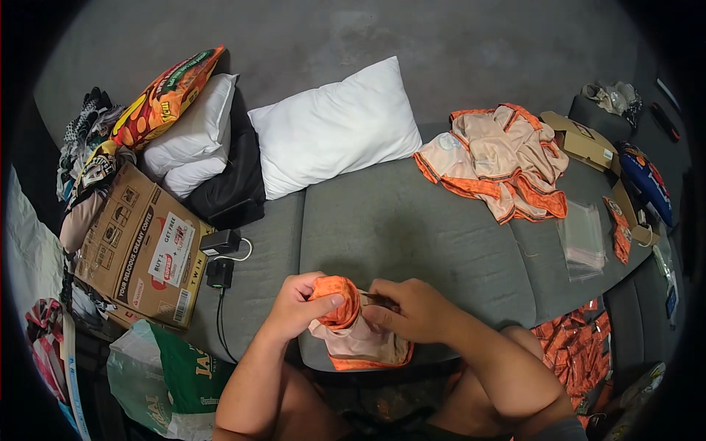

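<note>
My left hand (294, 305) is closed around a bunched, rounded orange part of an orange-and-beige fabric piece (360, 343), thumb laid across it. Its beige side and orange border hang below my hands, over the front edge of the sofa seat. Close by on the right, my right hand (408, 312) pinches the fabric, fingers pressed together. A dark strip shows at its fingertips; I cannot tell whether it is trim or a separate thing.
A similar crumpled fabric piece (496, 158) lies on the grey sofa (412, 235) to the right, near clear plastic sleeves (582, 239) and an opened cardboard box (581, 143). White pillow (334, 128) behind; carton (140, 246), black adapters (219, 257) and green-white bag (165, 378) left; orange packets (577, 349) lower right.
</note>
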{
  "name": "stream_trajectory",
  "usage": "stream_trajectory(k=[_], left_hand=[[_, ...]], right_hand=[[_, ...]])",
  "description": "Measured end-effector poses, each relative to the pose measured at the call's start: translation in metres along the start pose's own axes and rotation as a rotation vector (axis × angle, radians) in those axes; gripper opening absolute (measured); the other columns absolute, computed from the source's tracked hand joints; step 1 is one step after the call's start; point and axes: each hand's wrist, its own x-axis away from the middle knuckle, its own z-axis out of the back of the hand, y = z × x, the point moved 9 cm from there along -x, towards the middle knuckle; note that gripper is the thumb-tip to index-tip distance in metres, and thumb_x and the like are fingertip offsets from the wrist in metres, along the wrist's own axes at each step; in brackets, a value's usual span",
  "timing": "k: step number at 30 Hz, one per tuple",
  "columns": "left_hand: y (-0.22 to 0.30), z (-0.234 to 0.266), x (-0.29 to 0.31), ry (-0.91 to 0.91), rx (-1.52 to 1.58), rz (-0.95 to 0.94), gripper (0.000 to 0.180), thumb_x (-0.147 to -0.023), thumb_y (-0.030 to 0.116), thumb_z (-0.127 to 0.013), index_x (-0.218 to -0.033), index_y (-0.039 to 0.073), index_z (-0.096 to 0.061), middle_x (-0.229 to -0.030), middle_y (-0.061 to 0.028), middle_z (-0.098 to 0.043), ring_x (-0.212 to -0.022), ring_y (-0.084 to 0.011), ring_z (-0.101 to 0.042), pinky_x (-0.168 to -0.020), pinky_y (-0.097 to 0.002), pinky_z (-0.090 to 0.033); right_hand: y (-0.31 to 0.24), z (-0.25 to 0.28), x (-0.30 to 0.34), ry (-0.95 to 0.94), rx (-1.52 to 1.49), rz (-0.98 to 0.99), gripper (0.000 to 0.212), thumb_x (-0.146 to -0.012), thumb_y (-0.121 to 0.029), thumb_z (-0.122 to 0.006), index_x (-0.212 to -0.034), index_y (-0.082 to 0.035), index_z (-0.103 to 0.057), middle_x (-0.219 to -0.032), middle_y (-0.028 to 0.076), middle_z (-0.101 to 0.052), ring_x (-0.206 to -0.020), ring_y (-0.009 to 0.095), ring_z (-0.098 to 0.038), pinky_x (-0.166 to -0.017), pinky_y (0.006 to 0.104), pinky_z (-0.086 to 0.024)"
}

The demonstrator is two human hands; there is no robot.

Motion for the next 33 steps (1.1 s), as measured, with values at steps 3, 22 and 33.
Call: stream_trajectory(k=[3,22,33], left_hand=[[0.004,-0.004,-0.001,0.005,-0.014,0.004,0.011,-0.089,0.007,-0.070,-0.096,-0.001,-0.067,-0.087,-0.0014,-0.069,-0.079,-0.0051,-0.061,-0.070,-0.0220,-0.050],[0.019,-0.016,0.005,-0.029,-0.210,-0.072,0.012,-0.086,0.008,-0.073,-0.091,-0.001,-0.068,-0.082,0.0000,-0.067,-0.074,-0.0040,-0.057,-0.065,-0.0211,-0.047],[0.015,-0.012,0.004,-0.049,-0.174,-0.048,0.010,-0.088,0.004,-0.069,-0.095,-0.003,-0.067,-0.085,-0.0012,-0.068,-0.078,-0.0048,-0.059,-0.069,-0.0215,-0.049]], right_hand=[[-0.003,-0.007,-0.003,0.010,-0.013,0.018,0.046,-0.093,-0.053,-0.055,-0.089,-0.008,-0.057,-0.067,0.015,-0.062,-0.065,0.039,-0.062,-0.058,0.0455,-0.048],[-0.017,0.003,-0.003,0.203,0.313,0.161,0.039,-0.092,-0.049,-0.057,-0.086,-0.010,-0.059,-0.064,0.008,-0.062,-0.057,0.031,-0.063,-0.050,0.0415,-0.047],[-0.003,0.017,-0.002,0.232,0.033,0.045,0.025,-0.092,-0.033,-0.064,-0.091,-0.008,-0.063,-0.068,0.009,-0.063,-0.056,0.026,-0.062,-0.052,0.0341,-0.047]])
